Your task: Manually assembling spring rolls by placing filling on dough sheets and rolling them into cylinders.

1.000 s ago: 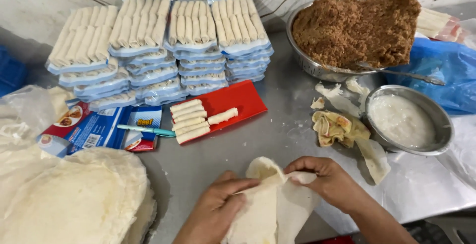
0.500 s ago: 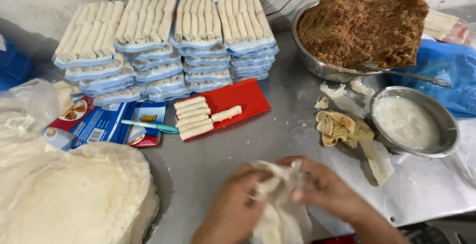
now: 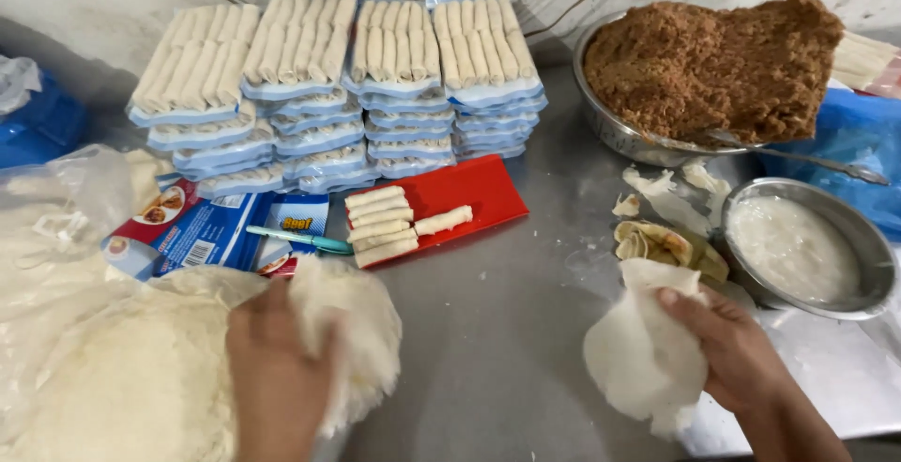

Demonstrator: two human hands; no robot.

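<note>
The left hand (image 3: 277, 368) lies flat, fingers spread, on the big stack of thin round wrappers (image 3: 141, 377), pinning the pile at its near-right edge, while the right hand (image 3: 741, 354) is pinched shut on one peeled wrapper sheet (image 3: 638, 354), holding it up off the steel table (image 3: 507, 331). That sheet hangs well right of the stack, just beside the bowl of white paste (image 3: 798, 246); between stack and sheet the tabletop is bare, with the red tray of rolls (image 3: 441, 204) behind that gap.
</note>
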